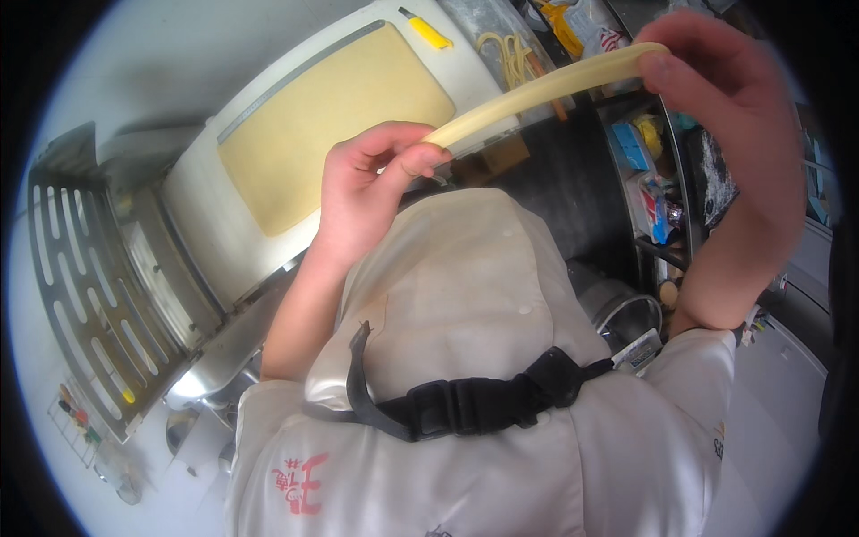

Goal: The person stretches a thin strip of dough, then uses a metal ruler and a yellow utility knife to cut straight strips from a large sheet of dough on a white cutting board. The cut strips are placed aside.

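Note:
A long pale-yellow dough strip (pixel 537 90) spans the air between my two hands. My left hand (pixel 376 168) pinches its lower end between thumb and fingers. At the upper right, the other end is held in my right hand (pixel 711 74). Below the left hand lies a flat rolled dough sheet (pixel 335 121) on a white work surface (pixel 194 221). Along the sheet's far edge runs a grey metal ruler (pixel 302 74). A yellow utility knife (pixel 428 31) rests beyond the sheet's corner, near the strip's far side.
Several dough strips (pixel 507 57) lie looped on a floured surface beside the work surface. To the right stands a dark shelf (pixel 661 248) with packages. A slotted metal guard (pixel 87 268) stands at the left. A metal pot (pixel 627 312) is low on the right.

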The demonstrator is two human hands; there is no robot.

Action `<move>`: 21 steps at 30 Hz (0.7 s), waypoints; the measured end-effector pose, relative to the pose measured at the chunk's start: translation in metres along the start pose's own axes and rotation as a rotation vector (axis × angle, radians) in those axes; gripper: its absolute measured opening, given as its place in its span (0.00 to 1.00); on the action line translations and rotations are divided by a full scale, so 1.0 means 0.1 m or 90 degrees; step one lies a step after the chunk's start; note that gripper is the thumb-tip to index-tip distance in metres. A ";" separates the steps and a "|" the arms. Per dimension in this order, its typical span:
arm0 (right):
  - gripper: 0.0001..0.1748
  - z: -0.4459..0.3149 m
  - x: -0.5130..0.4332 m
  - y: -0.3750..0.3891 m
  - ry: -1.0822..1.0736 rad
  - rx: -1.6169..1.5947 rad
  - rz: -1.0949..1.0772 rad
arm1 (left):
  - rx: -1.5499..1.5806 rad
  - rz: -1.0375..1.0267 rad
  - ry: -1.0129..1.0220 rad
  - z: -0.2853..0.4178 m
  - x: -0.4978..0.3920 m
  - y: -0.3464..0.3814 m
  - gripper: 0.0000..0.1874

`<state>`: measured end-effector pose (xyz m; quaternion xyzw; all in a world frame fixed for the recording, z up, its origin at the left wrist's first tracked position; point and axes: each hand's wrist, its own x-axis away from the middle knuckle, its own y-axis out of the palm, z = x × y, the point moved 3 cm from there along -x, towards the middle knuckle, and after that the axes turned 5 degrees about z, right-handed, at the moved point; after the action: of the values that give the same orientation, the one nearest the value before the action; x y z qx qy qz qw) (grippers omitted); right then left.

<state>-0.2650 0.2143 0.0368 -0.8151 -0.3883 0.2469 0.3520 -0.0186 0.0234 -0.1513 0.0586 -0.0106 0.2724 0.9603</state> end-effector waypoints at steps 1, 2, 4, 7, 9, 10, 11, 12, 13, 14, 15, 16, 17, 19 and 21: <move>0.13 0.09 0.00 -0.07 -0.001 0.010 0.003 | 0.014 0.001 -0.004 -0.02 0.01 -0.02 0.11; 0.14 0.18 0.00 -0.13 -0.001 0.018 0.007 | 0.014 0.000 -0.013 -0.04 0.02 -0.03 0.11; 0.16 0.33 0.00 -0.24 0.000 0.035 0.012 | 0.033 0.003 -0.025 -0.08 0.03 -0.06 0.11; 0.18 0.47 -0.01 -0.37 0.009 0.067 0.004 | 0.048 -0.002 -0.046 -0.13 0.06 -0.09 0.10; 0.19 0.54 -0.03 -0.43 0.027 0.087 -0.017 | 0.050 -0.004 -0.042 -0.16 0.06 -0.12 0.10; 0.19 0.56 -0.03 -0.46 0.035 0.085 -0.018 | 0.056 -0.004 -0.039 -0.17 0.07 -0.14 0.10; 0.19 0.59 -0.02 -0.49 0.043 0.084 -0.018 | 0.051 -0.005 -0.044 -0.18 0.07 -0.16 0.10; 0.19 0.61 -0.01 -0.51 0.046 0.071 -0.003 | 0.051 -0.006 -0.048 -0.19 0.08 -0.18 0.10; 0.19 0.64 0.00 -0.53 0.047 0.068 0.000 | 0.053 -0.003 -0.054 -0.21 0.09 -0.19 0.10; 0.19 0.67 0.01 -0.55 0.048 0.064 0.003 | 0.041 -0.005 -0.054 -0.22 0.10 -0.21 0.10; 0.19 0.69 0.02 -0.58 0.048 0.069 -0.004 | 0.032 -0.006 -0.055 -0.23 0.11 -0.22 0.10; 0.19 0.72 0.02 -0.60 0.045 0.081 -0.007 | 0.029 -0.004 -0.054 -0.23 0.12 -0.24 0.10; 0.19 0.75 0.02 -0.63 0.041 0.093 -0.009 | 0.022 -0.003 -0.058 -0.25 0.14 -0.25 0.11; 0.20 0.82 -0.01 -0.70 0.041 0.121 -0.002 | 0.019 0.003 -0.062 -0.27 0.16 -0.28 0.11; 0.20 0.88 -0.02 -0.78 0.048 0.125 0.009 | 0.011 0.004 -0.049 -0.28 0.17 -0.31 0.11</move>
<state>-0.3618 0.2812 0.0411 -0.7882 -0.3427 0.2552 0.4428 0.0121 0.0091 -0.1811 0.0776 -0.0450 0.2729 0.9579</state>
